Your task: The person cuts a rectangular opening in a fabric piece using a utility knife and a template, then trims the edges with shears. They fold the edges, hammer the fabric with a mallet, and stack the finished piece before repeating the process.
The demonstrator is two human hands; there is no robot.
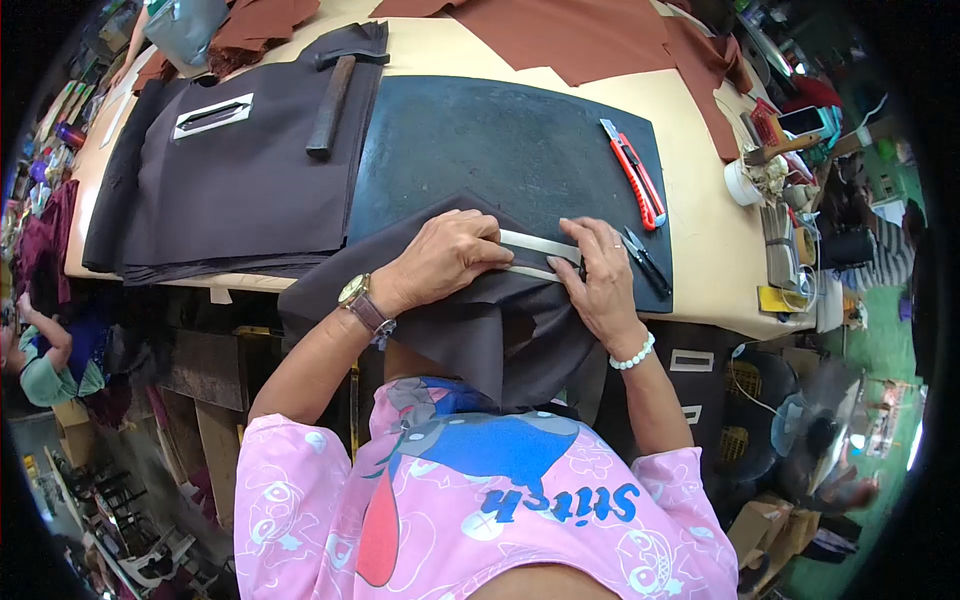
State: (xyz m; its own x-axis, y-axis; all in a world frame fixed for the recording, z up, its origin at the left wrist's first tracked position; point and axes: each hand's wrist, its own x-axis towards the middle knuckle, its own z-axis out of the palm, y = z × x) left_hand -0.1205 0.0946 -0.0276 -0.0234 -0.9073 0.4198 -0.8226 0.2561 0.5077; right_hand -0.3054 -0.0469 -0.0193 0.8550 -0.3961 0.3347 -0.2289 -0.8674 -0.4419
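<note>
A dark brown sheet of fabric or leather (470,345) drapes over the table's front edge and my lap. A slot in it is framed by a whitish strip (540,246). My left hand (450,255), with a watch at its wrist, pinches the sheet at the left end of this strip. At the strip's right end, my right hand (602,285) grips the same sheet between thumb and fingers. Just right of that hand lie small pointed scissors or snips (648,264). A red box cutter (634,172) rests farther back on the dark cutting mat (480,135).
On the left stands a stack of dark brown sheets (250,190), the top one with a white-framed slot (213,115). A hammer (330,110) lies on the stack. Reddish-brown pieces (570,40) spread across the back. A white cup (741,183) and brush (782,149) are at right.
</note>
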